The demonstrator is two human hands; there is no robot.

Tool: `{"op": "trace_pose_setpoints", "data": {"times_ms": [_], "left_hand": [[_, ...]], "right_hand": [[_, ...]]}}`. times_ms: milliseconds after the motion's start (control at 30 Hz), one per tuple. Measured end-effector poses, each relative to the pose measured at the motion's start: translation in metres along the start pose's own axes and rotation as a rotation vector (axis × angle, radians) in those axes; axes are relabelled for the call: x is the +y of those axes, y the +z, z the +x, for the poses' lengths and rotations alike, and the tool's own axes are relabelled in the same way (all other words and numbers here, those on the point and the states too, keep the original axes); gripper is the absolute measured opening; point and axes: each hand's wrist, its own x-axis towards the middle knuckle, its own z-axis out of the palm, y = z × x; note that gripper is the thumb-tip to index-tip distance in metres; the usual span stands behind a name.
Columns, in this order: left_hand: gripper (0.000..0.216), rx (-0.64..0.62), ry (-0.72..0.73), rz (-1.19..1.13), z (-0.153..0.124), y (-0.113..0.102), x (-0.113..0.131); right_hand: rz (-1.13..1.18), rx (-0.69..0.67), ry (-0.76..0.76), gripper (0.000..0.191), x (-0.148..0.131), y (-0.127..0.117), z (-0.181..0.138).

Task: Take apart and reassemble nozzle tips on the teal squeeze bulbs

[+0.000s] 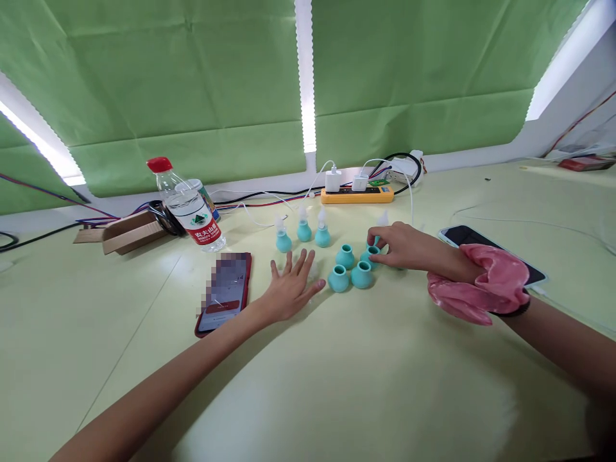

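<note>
My left hand (291,285) lies flat on the pale table (337,385), fingers spread, holding nothing. It rests between a phone in a red case (225,292) and a cluster of teal rubber bulbs (350,269). My right hand (402,245) is closed in a pinch on one teal bulb (371,253) at the cluster's right side. A pink scrunchie (481,289) sits on my right wrist. Three teal bulbs with white clear tips (303,230) stand upright in a row behind the cluster.
A water bottle with a red cap (187,205) stands at the left by a cardboard box (128,232). An orange power strip with chargers (357,190) and cables lies at the back. A second phone (469,237) lies under my right forearm.
</note>
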Motion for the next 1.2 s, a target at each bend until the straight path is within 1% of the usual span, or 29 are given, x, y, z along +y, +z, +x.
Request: {"op": "trace_pose_setpoints", "data": {"times_ms": [33,67,100,167,200,233,267,300,333,400,433,467,533,567,600,633,700,733,767,800,833,900,933,967,1033,1067,1133,1200], "left_hand": [[0.058,0.039,0.014,-0.023,0.002,-0.005,-0.002],[0.056,0.11,0.041,-0.039,0.006,-0.01,-0.004],[0.054,0.209,0.073,-0.05,0.011,-0.016,-0.007],[0.048,0.459,0.12,-0.072,0.024,-0.027,-0.017],[0.046,0.57,0.084,-0.1,0.033,-0.032,-0.024],[0.048,0.647,0.011,-0.163,0.041,-0.035,-0.032],[0.049,0.669,-0.071,-0.269,0.048,-0.038,-0.04],[0.046,0.641,-0.143,-0.4,0.055,-0.039,-0.047],[0.04,0.611,-0.176,-0.461,0.059,-0.041,-0.054],[0.033,0.575,-0.205,-0.552,0.06,-0.045,-0.062],[0.033,0.583,-0.208,-0.57,0.056,-0.048,-0.063],[0.036,0.599,-0.206,-0.608,0.049,-0.052,-0.06],[0.037,0.614,-0.182,-0.713,0.03,-0.062,-0.045],[0.035,0.55,-0.126,-0.916,0.018,-0.068,-0.034],[0.033,0.463,-0.076,-1.089,0.007,-0.073,-0.022],[0.031,0.318,-0.044,-1.221,-0.004,-0.077,-0.008],[0.027,0.132,-0.047,-1.351,-0.022,-0.081,0.017],[0.025,0.098,-0.059,-1.362,-0.028,-0.08,0.027],[0.022,0.11,-0.072,-1.336,-0.032,-0.078,0.034],[0.019,0.133,-0.088,-1.302,-0.035,-0.074,0.039],[0.017,0.157,-0.099,-1.27,-0.037,-0.069,0.04],[0.018,0.175,-0.118,-1.189,-0.038,-0.059,0.036],[0.02,0.19,-0.119,-1.126,-0.037,-0.053,0.031],[0.022,0.221,-0.112,-1.037,-0.036,-0.049,0.026],[0.026,0.329,-0.074,-0.791,-0.034,-0.041,0.014],[0.027,0.343,-0.051,-0.681,-0.032,-0.037,0.009],[0.029,0.303,-0.003,-0.488,-0.029,-0.03,-0.001],[0.03,0.261,0.045,-0.307,-0.024,-0.021,-0.008]], "right_hand": [[0.003,0.0,-0.003,0.017,0.0,0.0,0.0],[0.006,0.0,-0.002,0.017,0.001,0.0,0.0],[0.006,0.001,0.0,0.018,0.001,0.001,0.001],[-0.002,-0.004,-0.007,0.02,0.002,0.002,0.001],[-0.013,-0.007,-0.012,0.021,0.002,0.002,0.0],[-0.029,-0.006,-0.014,0.024,0.002,0.001,0.0],[-0.048,0.003,-0.009,0.026,0.001,-0.001,-0.001],[-0.066,0.021,0.006,0.029,-0.001,-0.003,-0.002],[-0.077,0.052,0.036,0.032,-0.004,-0.006,-0.004],[-0.048,0.149,0.091,0.034,-0.014,-0.013,-0.01],[0.005,0.219,0.09,0.034,-0.02,-0.017,-0.014],[0.086,0.304,0.063,0.034,-0.028,-0.02,-0.018],[0.318,0.496,-0.038,0.036,-0.046,-0.023,-0.029],[0.453,0.555,-0.089,0.038,-0.056,-0.022,-0.034],[0.6,0.552,-0.13,0.04,-0.065,-0.02,-0.038],[0.756,0.478,-0.17,0.042,-0.074,-0.016,-0.043],[1.059,0.171,-0.204,0.048,-0.088,-0.005,-0.048],[1.18,0.021,-0.18,0.05,-0.093,0.002,-0.049],[1.276,-0.094,-0.129,0.051,-0.097,0.009,-0.048],[1.347,-0.163,-0.059,0.048,-0.099,0.016,-0.047],[1.396,-0.2,0.01,0.044,-0.1,0.022,-0.046],[1.458,-0.229,0.105,0.035,-0.102,0.033,-0.042],[1.467,-0.248,0.126,0.035,-0.103,0.038,-0.041],[1.463,-0.274,0.142,0.036,-0.104,0.042,-0.041],[1.431,-0.319,0.176,0.038,-0.107,0.049,-0.042],[1.413,-0.332,0.193,0.038,-0.108,0.053,-0.043],[1.399,-0.323,0.203,0.038,-0.111,0.06,-0.045],[1.403,-0.259,0.19,0.036,-0.111,0.067,-0.046]]}}
